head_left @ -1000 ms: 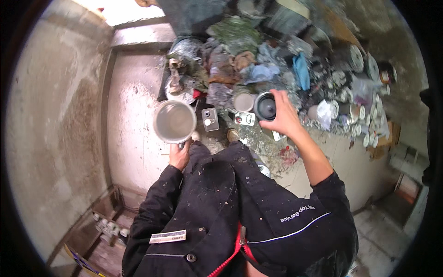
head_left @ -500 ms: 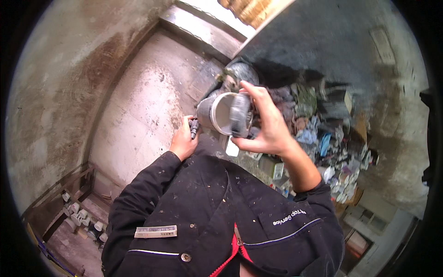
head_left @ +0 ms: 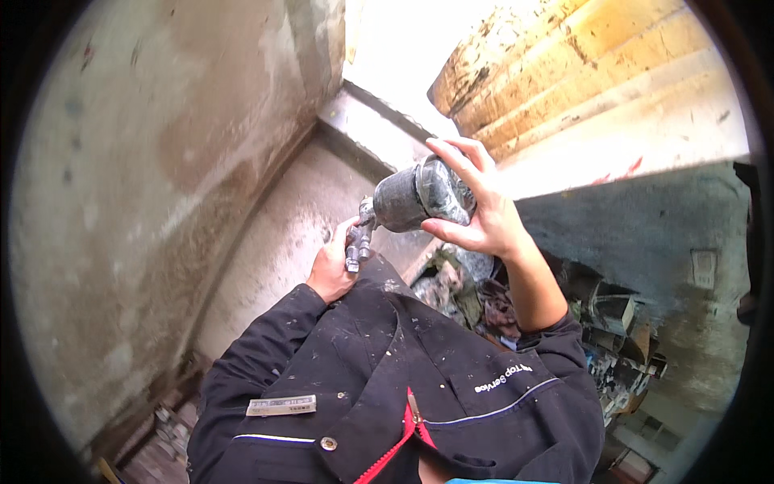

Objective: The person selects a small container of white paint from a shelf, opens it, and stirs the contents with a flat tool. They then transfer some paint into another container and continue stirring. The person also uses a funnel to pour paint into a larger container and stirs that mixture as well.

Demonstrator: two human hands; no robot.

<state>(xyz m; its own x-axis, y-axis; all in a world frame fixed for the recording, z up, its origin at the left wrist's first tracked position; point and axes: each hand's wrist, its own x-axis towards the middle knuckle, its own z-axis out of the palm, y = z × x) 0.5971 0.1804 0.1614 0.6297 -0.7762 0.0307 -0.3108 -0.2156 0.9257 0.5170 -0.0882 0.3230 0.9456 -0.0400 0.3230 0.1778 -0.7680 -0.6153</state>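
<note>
In front of my chest is a paint-smeared spray gun (head_left: pixel 359 244) with a dark cup (head_left: pixel 397 202) attached, tilted over to the right. My left hand (head_left: pixel 329 268) is closed around the gun's body, its metal fittings showing beside the fingers. A stained lid (head_left: pixel 443 192) covers the cup's mouth at the right end. My right hand (head_left: pixel 496 214) grips this lid from the right, thumb below and fingers above. The cup's inside is hidden by the lid.
A bare stained wall (head_left: pixel 177 161) rises on the left. Ahead are a concrete sill (head_left: pixel 363 133) and a bright opening with a yellowish corrugated panel (head_left: pixel 580 73). To the right, rags and litter (head_left: pixel 451 282) lie heaped below a dark wall (head_left: pixel 629 242).
The lid has gone from just off the open cup onto its mouth, in my right hand. My view has swung toward the bright opening; the litter heap now sits lower.
</note>
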